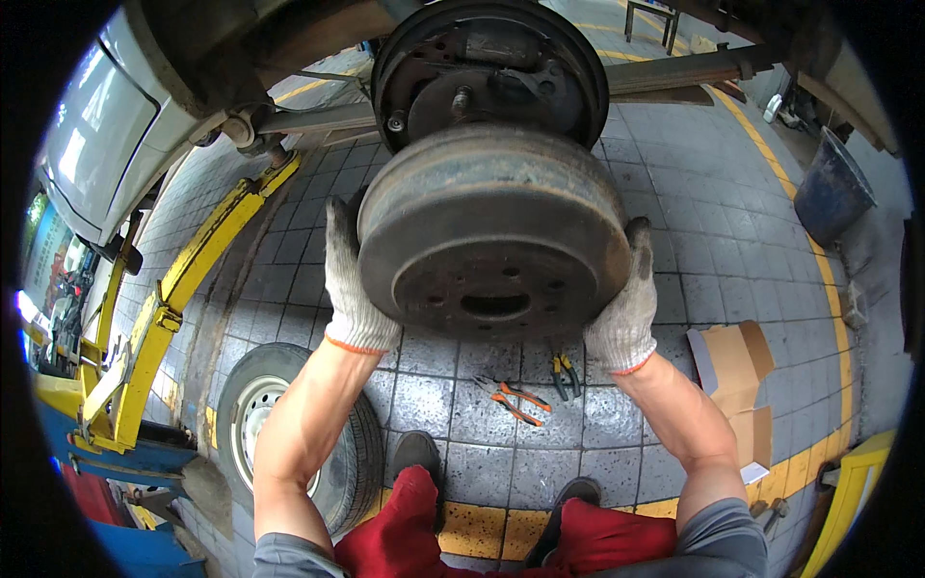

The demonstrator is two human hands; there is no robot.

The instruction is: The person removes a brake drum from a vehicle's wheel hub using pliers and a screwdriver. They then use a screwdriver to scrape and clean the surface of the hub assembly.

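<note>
A rusty, dark brake drum [501, 231] is held between my two gloved hands, its holed outer face turned toward me and down. My left hand [355, 284] grips its left side, thumb up along the rim. On the right side, my right hand [624, 303] presses against the wall in the same way. Both gloves are knitted, whitish and dirty at the fingertips; the other fingers are partly hidden under the drum. Directly behind and above stands the brake backing plate [409, 58] with its shoes and hub, partly covered by the drum.
Orange-handled pliers [520, 397] and yellow-black pliers [565, 376] lie on the tiled floor. A wheel [255, 371] lies at left near a yellow lift arm [183, 279]. An opened cardboard box [737, 371] is at right, with a dark bucket [833, 188] beyond. A leaf spring [674, 69] crosses behind.
</note>
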